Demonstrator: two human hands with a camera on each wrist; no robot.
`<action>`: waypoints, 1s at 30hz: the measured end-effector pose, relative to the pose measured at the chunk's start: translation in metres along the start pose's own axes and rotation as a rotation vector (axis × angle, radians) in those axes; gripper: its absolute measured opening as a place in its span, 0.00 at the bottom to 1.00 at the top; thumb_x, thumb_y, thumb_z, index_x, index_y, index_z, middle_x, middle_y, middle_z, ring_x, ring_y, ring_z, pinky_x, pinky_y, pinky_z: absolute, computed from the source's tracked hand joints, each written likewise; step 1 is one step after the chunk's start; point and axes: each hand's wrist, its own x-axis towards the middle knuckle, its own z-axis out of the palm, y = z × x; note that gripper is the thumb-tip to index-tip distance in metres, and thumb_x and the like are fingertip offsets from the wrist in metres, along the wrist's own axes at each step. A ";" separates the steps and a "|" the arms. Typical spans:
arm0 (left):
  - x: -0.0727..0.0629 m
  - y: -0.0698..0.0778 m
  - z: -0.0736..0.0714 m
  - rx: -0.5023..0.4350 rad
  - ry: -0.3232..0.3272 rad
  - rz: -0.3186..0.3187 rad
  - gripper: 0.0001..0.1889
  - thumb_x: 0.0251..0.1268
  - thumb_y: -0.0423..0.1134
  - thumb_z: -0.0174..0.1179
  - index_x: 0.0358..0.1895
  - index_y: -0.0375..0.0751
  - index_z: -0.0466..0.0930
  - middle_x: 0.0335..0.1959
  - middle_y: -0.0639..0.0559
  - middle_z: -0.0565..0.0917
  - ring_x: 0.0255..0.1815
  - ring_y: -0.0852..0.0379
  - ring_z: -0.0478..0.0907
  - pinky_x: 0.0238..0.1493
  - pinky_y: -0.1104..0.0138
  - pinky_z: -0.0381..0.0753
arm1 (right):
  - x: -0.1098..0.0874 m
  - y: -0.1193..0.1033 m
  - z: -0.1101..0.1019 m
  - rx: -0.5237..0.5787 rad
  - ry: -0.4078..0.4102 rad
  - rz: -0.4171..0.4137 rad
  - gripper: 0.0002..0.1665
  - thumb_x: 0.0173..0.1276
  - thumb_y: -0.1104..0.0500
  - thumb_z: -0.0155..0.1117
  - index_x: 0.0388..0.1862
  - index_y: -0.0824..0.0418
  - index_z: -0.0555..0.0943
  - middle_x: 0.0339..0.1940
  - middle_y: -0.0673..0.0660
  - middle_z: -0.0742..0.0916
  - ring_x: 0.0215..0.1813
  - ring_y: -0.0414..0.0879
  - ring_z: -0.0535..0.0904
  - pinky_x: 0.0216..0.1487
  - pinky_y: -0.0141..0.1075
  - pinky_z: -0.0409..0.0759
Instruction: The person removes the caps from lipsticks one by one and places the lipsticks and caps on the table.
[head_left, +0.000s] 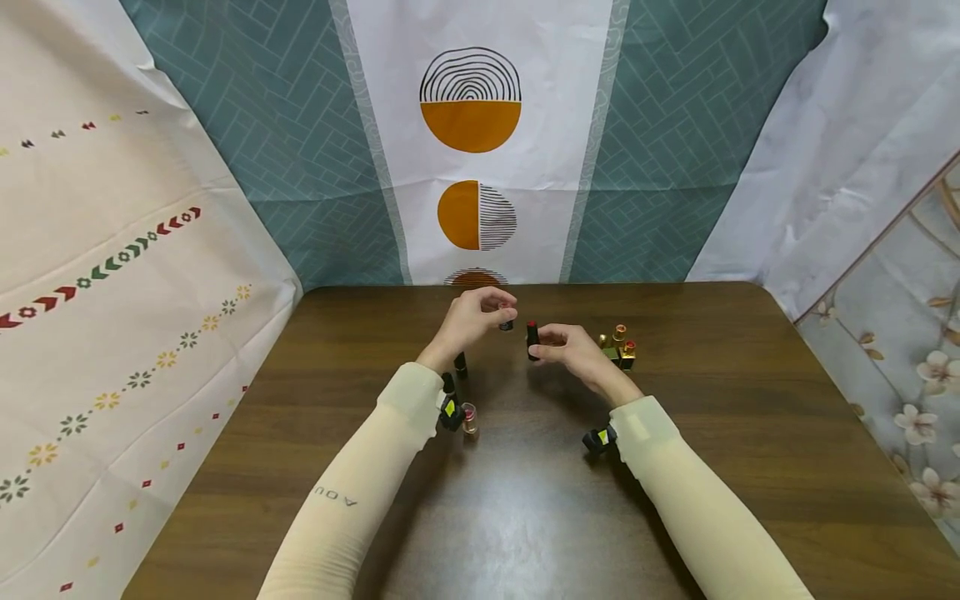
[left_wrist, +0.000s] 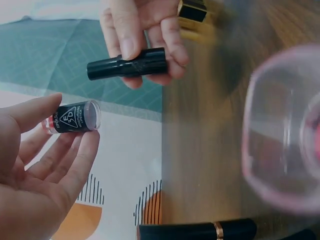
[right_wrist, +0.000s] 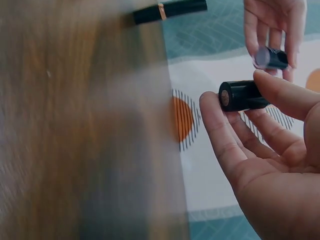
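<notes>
And here's the left hand [head_left: 480,318], thumb and fingers pinching a small labelled cylinder [left_wrist: 76,118], glassy-clear at its rim and wrapped in black. The right hand [head_left: 564,350] grasps a glossy black tube [head_left: 532,343] between thumb and fingers, round, stepped to a slimmer end, red tip uppermost in the head view! Take that tube as the dial's centre: the cylinder sits near it at 10 o'clock, the two apart, both above the dark, streaky wood-grain table [head_left: 750,500].

Out at 3 o'clock, a cluster of shiny gold lipsticks [head_left: 628,356], square-sided and partly behind one another. At 8, a dark, gold-banded stick [left_wrist: 197,231], smooth and slim; at 7, a clear-cased lipstick [head_left: 470,419] with a red core. In the left wrist view, a see-through form at 3 o'clock is blurred and cut off by the edge.

Now the lettering: white print on the cylinder, a triangle with "3D" inside, and what looks like "MOISTURIZING" alongside; the thumb covers some. The tube's base carries a round sticker, too small to read.
</notes>
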 end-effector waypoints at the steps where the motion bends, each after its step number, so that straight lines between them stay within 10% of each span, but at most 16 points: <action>1: 0.001 0.000 0.001 0.008 -0.003 -0.001 0.14 0.75 0.43 0.66 0.58 0.46 0.85 0.49 0.49 0.86 0.47 0.45 0.86 0.51 0.56 0.84 | 0.000 0.000 -0.003 0.001 0.009 0.002 0.27 0.77 0.61 0.65 0.68 0.76 0.74 0.61 0.70 0.83 0.58 0.69 0.82 0.66 0.61 0.75; 11: 0.014 0.005 0.020 0.015 -0.013 0.019 0.12 0.73 0.42 0.67 0.55 0.48 0.86 0.46 0.53 0.86 0.48 0.55 0.83 0.51 0.57 0.82 | -0.005 -0.007 -0.032 -0.026 0.093 0.016 0.26 0.76 0.62 0.66 0.67 0.74 0.75 0.61 0.69 0.83 0.61 0.73 0.80 0.68 0.63 0.72; 18: 0.023 0.010 0.036 0.009 0.023 0.024 0.11 0.72 0.38 0.68 0.54 0.43 0.87 0.45 0.51 0.85 0.50 0.53 0.83 0.49 0.60 0.81 | -0.005 -0.016 -0.050 -0.083 0.126 0.026 0.26 0.77 0.61 0.66 0.67 0.73 0.75 0.64 0.71 0.82 0.55 0.57 0.87 0.68 0.60 0.73; 30: 0.035 0.010 0.071 0.066 0.051 -0.011 0.11 0.73 0.36 0.67 0.54 0.43 0.87 0.45 0.49 0.87 0.49 0.52 0.82 0.49 0.61 0.82 | -0.007 -0.013 -0.059 -0.236 0.183 0.078 0.26 0.78 0.60 0.64 0.69 0.73 0.75 0.65 0.73 0.81 0.63 0.67 0.81 0.66 0.61 0.74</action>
